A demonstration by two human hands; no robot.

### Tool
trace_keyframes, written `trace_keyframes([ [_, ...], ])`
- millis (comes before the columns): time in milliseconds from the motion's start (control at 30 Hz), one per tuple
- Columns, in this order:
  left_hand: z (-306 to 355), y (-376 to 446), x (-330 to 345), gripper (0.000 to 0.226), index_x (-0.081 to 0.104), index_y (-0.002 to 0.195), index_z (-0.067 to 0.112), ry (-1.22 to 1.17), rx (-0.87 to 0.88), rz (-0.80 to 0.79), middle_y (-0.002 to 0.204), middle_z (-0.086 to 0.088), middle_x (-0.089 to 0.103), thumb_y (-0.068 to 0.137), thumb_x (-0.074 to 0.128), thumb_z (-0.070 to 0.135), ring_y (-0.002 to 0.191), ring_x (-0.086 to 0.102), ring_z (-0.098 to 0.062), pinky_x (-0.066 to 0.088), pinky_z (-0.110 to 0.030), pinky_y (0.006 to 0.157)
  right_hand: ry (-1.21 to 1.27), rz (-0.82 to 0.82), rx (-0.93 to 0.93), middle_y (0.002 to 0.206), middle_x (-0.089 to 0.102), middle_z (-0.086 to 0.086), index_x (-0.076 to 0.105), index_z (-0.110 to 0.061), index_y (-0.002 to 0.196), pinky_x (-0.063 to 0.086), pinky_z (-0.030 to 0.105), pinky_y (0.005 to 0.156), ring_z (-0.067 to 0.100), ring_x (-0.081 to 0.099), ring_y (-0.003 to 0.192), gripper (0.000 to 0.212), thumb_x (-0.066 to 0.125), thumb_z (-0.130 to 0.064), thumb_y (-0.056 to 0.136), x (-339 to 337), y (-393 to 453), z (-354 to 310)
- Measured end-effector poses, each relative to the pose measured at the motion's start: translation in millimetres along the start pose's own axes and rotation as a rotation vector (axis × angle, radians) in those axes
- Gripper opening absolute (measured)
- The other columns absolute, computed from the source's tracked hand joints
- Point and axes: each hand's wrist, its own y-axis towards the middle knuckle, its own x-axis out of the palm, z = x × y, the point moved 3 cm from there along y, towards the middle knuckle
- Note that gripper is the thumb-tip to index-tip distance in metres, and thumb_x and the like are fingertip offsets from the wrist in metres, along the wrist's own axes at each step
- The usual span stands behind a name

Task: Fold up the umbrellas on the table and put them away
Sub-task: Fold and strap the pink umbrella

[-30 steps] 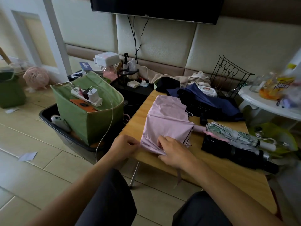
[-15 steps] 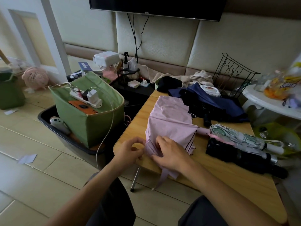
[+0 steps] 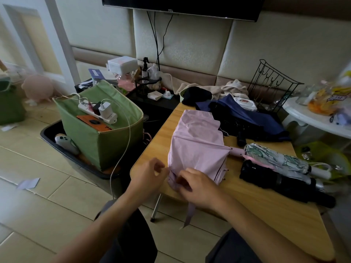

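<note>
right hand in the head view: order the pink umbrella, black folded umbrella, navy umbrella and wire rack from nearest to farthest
From the right hand:
1. Pink umbrella, gripped at its near end on the wooden table.
2. Black folded umbrella, lying to the right.
3. Navy umbrella, at the table's far end.
4. Wire rack, behind it by the wall.

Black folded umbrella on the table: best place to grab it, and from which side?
Probably mid-barrel on the black folded umbrella, coming down from above. It lies flat on the table, rolled into an even cylinder, with the patterned umbrella close along its far side, so a hand could wrap it from the near side; its right end is blurred.
</note>
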Motion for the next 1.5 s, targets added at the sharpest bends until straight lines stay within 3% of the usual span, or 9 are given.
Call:
trace_keyframes([
  [100,16.4,2.5,10.8,0.022,0.066,0.116,0.026,0.131,0.462,0.048,0.127,0.011,0.060,0.097,0.056,0.028,0.116,0.054,-0.005,0.047,-0.020,0.092,0.068,-0.019,-0.018,0.110,0.060,-0.006,0.058,-0.026,0.103,0.053,0.034,0.087,0.011,0.058,0.098,0.014,0.060,-0.039,0.099,-2.2,2.3,0.8],
  [233,8.3,15.4,32.8,0.051,0.047,0.150,0.027,0.343,0.637,-0.115,0.167,0.002,0.024,0.104,0.028,0.037,0.157,0.010,-0.015,0.012,-0.039,0.126,0.038,-0.047,-0.019,0.105,0.057,-0.003,0.054,-0.021,0.100,0.051,0.033,0.080,0.013,0.056,0.090,0.003,0.055,-0.024,0.099,-4.1,6.0,4.5],
  [500,-8.0,7.8,42.0,0.061,-0.018,0.154,0.051,0.516,0.500,-0.383,0.165,0.014,-0.024,0.097,-0.001,0.068,0.150,-0.028,-0.006,-0.016,-0.051,0.123,0.117,0.171,0.055,0.094,0.066,-0.006,0.063,-0.023,0.095,0.051,0.030,0.075,0.010,0.060,0.085,0.010,0.054,-0.017,0.097,-31.7,29.4,33.3],
  [633,8.2,16.5,29.2,0.052,0.010,0.157,0.052,0.397,0.398,-0.437,0.168,0.018,-0.005,0.106,0.019,0.056,0.153,-0.012,-0.001,-0.010,-0.051,0.124,0.027,0.142,0.160,0.099,0.061,-0.003,0.061,-0.018,0.098,0.049,0.031,0.078,0.015,0.058,0.088,0.013,0.067,-0.028,0.093,-30.8,42.8,54.1],
  [833,42.0,48.4,38.4,0.037,0.062,0.129,0.023,0.561,0.632,-0.042,0.134,0.004,0.061,0.094,0.054,0.024,0.127,0.056,-0.015,0.042,-0.035,0.108,-0.068,-0.054,0.170,0.132,0.046,0.002,0.047,-0.021,0.136,0.051,0.039,0.095,0.025,0.055,0.119,0.056,0.075,-0.028,0.089,-19.4,47.6,58.2],
  [1033,9.2,48.7,68.6,0.063,0.025,0.161,0.017,0.463,0.701,-0.125,0.169,-0.001,0.017,0.107,0.024,0.050,0.156,0.010,-0.015,0.012,-0.040,0.126,-0.042,-0.010,0.205,0.119,0.055,-0.002,0.053,-0.024,0.112,0.049,0.033,0.090,0.017,0.057,0.107,0.040,0.077,-0.042,0.085,-27.5,35.7,74.2],
  [1233,6.5,50.1,71.5,0.077,-0.002,0.162,0.026,0.497,0.650,-0.206,0.169,0.008,-0.009,0.103,0.021,0.069,0.153,-0.018,-0.006,-0.005,-0.038,0.126,0.027,0.519,0.218,0.099,0.064,0.006,0.064,-0.012,0.097,0.052,0.038,0.078,0.024,0.060,0.089,0.005,0.064,-0.015,0.093,-74.5,49.4,95.9],
  [1367,3.9,51.2,74.5,0.076,-0.002,0.162,0.027,0.500,0.651,-0.199,0.169,0.009,-0.009,0.103,0.022,0.068,0.153,-0.018,-0.006,-0.006,-0.038,0.126,0.153,0.396,0.410,0.139,0.058,0.009,0.052,-0.014,0.144,0.047,0.044,0.106,0.030,0.056,0.126,0.054,0.067,-0.033,0.096,-96.3,64.1,114.4],
  [1500,4.1,51.0,74.8,0.076,0.000,0.163,0.026,0.493,0.647,-0.193,0.169,0.009,-0.008,0.103,0.024,0.067,0.154,-0.017,-0.006,-0.006,-0.037,0.126,0.331,0.373,0.423,0.099,0.073,-0.003,0.040,-0.020,0.152,0.057,0.048,0.091,0.020,0.071,0.094,0.086,0.068,-0.065,0.084,-101.3,68.7,111.9],
])
